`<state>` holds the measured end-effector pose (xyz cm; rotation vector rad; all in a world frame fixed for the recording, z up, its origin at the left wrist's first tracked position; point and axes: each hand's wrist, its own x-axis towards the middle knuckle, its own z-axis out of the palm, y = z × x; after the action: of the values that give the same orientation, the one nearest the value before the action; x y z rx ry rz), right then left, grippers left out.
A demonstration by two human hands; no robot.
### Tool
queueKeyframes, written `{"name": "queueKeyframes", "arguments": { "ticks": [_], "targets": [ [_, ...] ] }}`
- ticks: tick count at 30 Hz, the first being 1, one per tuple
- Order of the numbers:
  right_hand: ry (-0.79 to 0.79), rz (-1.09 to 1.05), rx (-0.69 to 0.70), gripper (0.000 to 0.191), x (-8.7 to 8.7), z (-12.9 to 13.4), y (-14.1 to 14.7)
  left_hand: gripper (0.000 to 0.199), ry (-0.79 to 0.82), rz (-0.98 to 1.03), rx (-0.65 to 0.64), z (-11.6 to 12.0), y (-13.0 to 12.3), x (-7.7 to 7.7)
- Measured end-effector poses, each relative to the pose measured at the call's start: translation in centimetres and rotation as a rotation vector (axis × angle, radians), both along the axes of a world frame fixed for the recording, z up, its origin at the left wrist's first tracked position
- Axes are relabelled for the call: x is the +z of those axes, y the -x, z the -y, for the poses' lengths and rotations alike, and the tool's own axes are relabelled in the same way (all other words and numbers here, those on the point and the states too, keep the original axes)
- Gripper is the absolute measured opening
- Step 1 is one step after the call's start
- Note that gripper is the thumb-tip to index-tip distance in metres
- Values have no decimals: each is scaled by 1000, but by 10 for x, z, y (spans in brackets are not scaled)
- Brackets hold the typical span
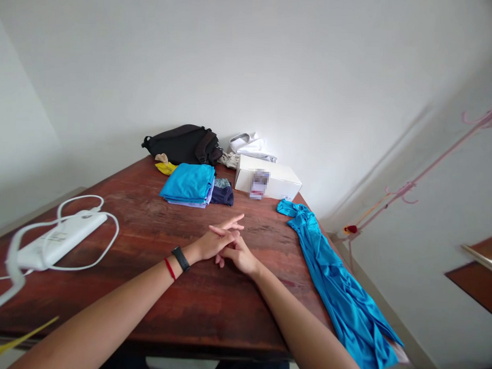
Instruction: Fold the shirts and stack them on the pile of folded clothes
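Observation:
My left hand, with a black band and a red string at the wrist, rests over the middle of the wooden table. Its fingers are stretched out and spread. Crossing it from the right, my right hand touches it, fingers loosely laced with those of the left and partly hidden. Neither hand holds an object. Beyond them lie a folded blue cloth stack and a dark folded cloth. To the right, a long crumpled blue satin cloth hangs over the table's edge.
At the back are a black bag, a white box, a white cloth item and a yellow item. A white power strip with looped cable lies left. A pink coat rack leans on the right.

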<state>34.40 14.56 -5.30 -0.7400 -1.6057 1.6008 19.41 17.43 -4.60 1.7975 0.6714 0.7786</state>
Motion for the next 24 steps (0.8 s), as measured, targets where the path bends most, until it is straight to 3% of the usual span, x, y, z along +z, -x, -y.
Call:
{"name": "queueKeyframes", "arguments": {
  "ticks": [6, 11, 14, 17, 20, 24],
  "targets": [
    [-1, 8, -31, 70, -2, -2, 2, 62, 26, 34, 71, 4, -4, 5],
    [-68, -19, -33, 61, -8, -6, 1, 54, -110, 68, 143, 5, -8, 9],
    [-133, -25, -45, 59, -10, -6, 0, 63, -69, 48, 167, 7, -9, 12],
    [-183, -42, -124, 68, -8, -7, 1, 82, 15, 89, 177, 7, -11, 13],
    [-143, -117, -220, 85, -6, -10, -1, 91, 73, 174, 118, 7, -13, 13],
    [-64, -132, -279, 92, -2, -14, -9, 90, 27, 170, -76, 6, -11, 10]
  ]
}}
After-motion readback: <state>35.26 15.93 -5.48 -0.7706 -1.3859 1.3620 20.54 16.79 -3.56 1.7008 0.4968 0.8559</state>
